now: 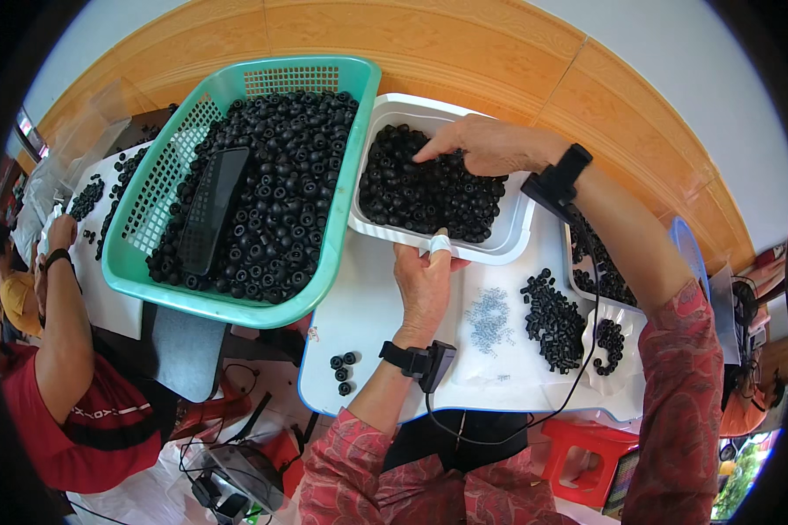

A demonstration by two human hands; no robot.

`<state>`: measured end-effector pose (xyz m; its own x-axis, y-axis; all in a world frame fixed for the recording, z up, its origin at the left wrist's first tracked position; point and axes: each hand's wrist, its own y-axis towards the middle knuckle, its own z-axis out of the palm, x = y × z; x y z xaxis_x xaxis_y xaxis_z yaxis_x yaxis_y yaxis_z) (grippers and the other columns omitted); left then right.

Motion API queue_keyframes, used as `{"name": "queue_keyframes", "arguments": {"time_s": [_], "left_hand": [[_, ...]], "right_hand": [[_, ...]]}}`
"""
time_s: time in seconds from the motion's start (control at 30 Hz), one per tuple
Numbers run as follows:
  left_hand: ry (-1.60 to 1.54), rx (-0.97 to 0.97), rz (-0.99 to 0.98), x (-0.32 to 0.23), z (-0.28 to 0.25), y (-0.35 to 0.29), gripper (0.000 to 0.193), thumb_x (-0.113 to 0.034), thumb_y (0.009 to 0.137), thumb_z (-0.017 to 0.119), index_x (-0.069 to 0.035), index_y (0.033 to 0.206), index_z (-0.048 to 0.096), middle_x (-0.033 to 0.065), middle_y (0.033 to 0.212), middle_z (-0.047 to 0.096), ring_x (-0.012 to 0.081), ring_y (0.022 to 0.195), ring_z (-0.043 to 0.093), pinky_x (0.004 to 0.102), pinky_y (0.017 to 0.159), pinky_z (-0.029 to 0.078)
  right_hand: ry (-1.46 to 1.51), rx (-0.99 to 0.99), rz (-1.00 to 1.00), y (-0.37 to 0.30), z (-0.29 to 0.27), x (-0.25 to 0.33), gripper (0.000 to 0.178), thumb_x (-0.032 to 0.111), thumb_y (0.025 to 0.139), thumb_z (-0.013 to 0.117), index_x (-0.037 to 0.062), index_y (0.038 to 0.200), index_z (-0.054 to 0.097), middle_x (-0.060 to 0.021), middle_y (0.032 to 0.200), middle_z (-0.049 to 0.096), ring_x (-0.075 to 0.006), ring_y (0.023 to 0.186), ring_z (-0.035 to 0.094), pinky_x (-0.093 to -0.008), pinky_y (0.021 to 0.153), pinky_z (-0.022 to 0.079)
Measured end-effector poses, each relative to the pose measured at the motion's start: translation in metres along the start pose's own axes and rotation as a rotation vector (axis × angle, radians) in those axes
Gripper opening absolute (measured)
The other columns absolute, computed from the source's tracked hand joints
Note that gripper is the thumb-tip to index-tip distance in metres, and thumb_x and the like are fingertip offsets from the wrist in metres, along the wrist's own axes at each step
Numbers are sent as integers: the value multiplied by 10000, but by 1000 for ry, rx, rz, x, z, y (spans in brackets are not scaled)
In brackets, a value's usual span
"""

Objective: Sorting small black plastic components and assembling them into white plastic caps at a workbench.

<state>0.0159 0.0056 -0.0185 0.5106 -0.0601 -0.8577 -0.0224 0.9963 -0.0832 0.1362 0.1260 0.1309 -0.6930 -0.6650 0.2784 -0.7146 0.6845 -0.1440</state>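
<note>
A white plastic tray [518, 229] holds a heap of small black round caps with holes [429, 197]. My left hand [425, 284] grips the tray's near rim, its thumb over the edge; the thumb has a white wrapping on it. Over the tray's far side is my right hand [499, 144], index finger stretched toward the heap and thumb apart from it. Nothing shows between those fingers. A black strapped device [422, 363] is on my left wrist, and another [556, 182] on my right, with a cable hanging from it.
A green basket [341, 236] full of black caps, with a phone [214, 210] on top, stands left. On the white table [359, 315] lie several loose caps [343, 372], small clear pieces [490, 319] and black tubes [553, 324]. A co-worker's arm [66, 306] is far left; a red stool [587, 459] is below.
</note>
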Motion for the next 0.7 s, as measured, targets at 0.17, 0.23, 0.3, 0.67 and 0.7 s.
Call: {"name": "queue_keyframes", "arguments": {"time_s": [0.17, 0.23, 0.3, 0.67, 0.7], "left_hand": [[-5, -23, 13, 0, -2, -1, 285, -45, 962, 528, 65, 1198, 411, 155, 1080, 565, 217, 864, 669, 341, 679, 647], [-19, -13, 16, 0, 1, 0, 285, -46, 961, 528, 71, 1192, 408, 158, 1076, 563, 219, 862, 670, 341, 681, 648], [-30, -3, 18, 1, 3, 0, 285, -47, 960, 528, 77, 1186, 406, 161, 1072, 562, 222, 861, 670, 342, 683, 649], [-38, 20, -41, 0, 0, 1, 319, -9, 918, 542, 111, 1164, 380, 189, 1084, 535, 241, 815, 680, 347, 660, 648], [-34, 15, -40, 0, -2, 2, 319, -9, 918, 542, 111, 1164, 380, 189, 1084, 535, 241, 815, 680, 347, 660, 648]], "right_hand": [[-135, 302, 237, -17, 3, 1, 419, -109, 696, 489, 41, 1018, 711, -165, 959, 706, -358, 938, 661, -375, 787, 532], [-381, 598, 166, -28, 17, 4, 271, -19, 744, 514, 42, 912, 718, -167, 874, 700, -376, 878, 661, -409, 732, 533], [-398, 630, 115, -39, 48, -2, 223, 23, 765, 525, 50, 875, 717, -167, 848, 695, -379, 867, 658, -424, 726, 532], [-451, 351, 116, -38, 76, -23, 380, 49, 837, 539, 149, 1165, 703, -132, 1075, 699, -333, 985, 675, -418, 833, 548], [-412, 329, 122, -33, 73, -22, 452, 21, 819, 532, 166, 1221, 679, -129, 1119, 685, -329, 1017, 665, -419, 847, 543]]}}
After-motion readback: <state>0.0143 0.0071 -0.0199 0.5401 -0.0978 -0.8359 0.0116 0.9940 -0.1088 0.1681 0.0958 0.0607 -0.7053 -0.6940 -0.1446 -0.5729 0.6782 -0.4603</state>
